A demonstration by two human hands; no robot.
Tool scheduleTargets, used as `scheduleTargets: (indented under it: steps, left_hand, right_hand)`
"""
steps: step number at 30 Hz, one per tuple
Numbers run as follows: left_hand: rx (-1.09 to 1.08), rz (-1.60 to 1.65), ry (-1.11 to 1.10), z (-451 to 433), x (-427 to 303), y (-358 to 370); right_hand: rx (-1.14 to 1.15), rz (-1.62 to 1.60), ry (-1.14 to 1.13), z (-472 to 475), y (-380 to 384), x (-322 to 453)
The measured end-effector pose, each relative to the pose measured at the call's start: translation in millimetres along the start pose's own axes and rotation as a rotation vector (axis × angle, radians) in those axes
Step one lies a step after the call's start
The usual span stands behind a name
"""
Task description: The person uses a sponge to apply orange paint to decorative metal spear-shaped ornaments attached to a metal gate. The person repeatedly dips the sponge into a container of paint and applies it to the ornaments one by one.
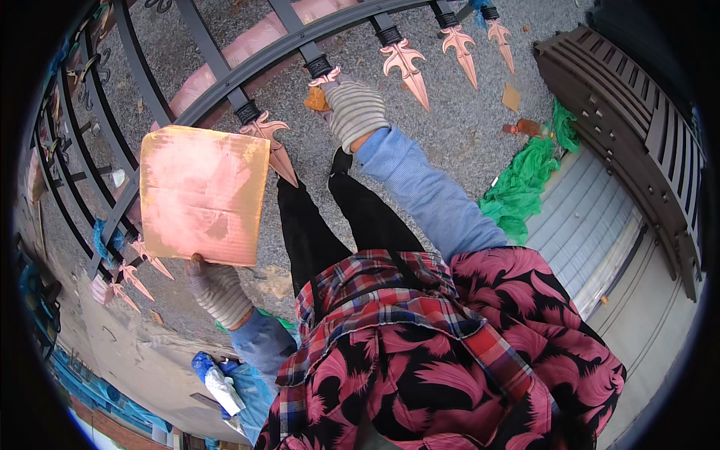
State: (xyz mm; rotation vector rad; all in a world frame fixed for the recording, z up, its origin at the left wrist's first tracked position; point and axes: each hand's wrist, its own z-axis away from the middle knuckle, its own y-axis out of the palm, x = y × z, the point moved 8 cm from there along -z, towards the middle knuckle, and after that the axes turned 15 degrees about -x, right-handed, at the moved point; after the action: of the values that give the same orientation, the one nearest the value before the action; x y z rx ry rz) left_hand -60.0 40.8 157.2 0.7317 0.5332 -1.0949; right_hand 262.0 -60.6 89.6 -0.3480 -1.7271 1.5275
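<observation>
My left hand (220,289), in a striped knit glove, grips the lower edge of a square cardboard piece (203,194) smeared with pink paint. My right hand (355,109), gloved alike, holds an orange-brown piece of sponge (316,99) against a copper-pink spear finial (326,77); its fingers hide most of that finial. The cardboard partly covers a dark metal fence panel (247,84) and sits beside another copper-pink finial (279,149). To the right of my right hand, a larger-looking finial (407,70) points towards me from its black collar (389,36).
Brown slatted metal panels (624,101) are stacked at right. Green plastic netting (520,185) and a bottle (531,128) lie on the gravelly ground (450,146). More finials (149,256) line the panel's left end. Blue and white plastic wrapping (225,388) lies at lower left.
</observation>
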Motion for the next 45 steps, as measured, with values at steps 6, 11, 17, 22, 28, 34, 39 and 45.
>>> scheduleTargets:
  steps: [6, 11, 17, 22, 28, 34, 39, 45]
  left_hand:
    - [-0.081, 0.182, -0.047, 6.3, -0.8, -27.7]
    - [-0.093, 0.183, -0.029, -10.9, -7.4, -42.3]
    - [-0.076, 0.176, -0.034, -10.6, -14.6, -40.5]
    - [-0.076, 0.172, -0.051, -8.5, -19.0, -38.2]
    - [-0.102, 0.174, -0.033, -21.4, -29.7, -56.4]
    - [-0.069, 0.217, -0.069, -26.3, -34.1, -66.4]
    - [-0.071, 0.275, -0.044, -35.0, -44.8, -89.2]
    - [-0.096, 0.300, -0.063, -35.1, -45.3, -95.6]
  right_hand:
    - [0.103, -0.037, -0.080, 39.0, -0.9, 24.7]
    - [-0.107, -0.117, 0.171, 11.2, -16.5, -23.6]
    - [-0.215, -0.146, 0.196, -5.8, -18.1, -13.2]
    - [-0.116, -0.010, 0.239, -31.7, 15.1, -8.8]
    - [-0.186, -0.028, 0.252, -25.5, 16.5, -10.3]
    - [-0.025, -0.124, 0.335, -16.8, 1.7, -8.1]
    - [0.152, 0.054, 0.194, 73.7, 23.0, -19.0]
    - [-0.311, 0.104, 0.206, 42.7, -67.6, -92.0]
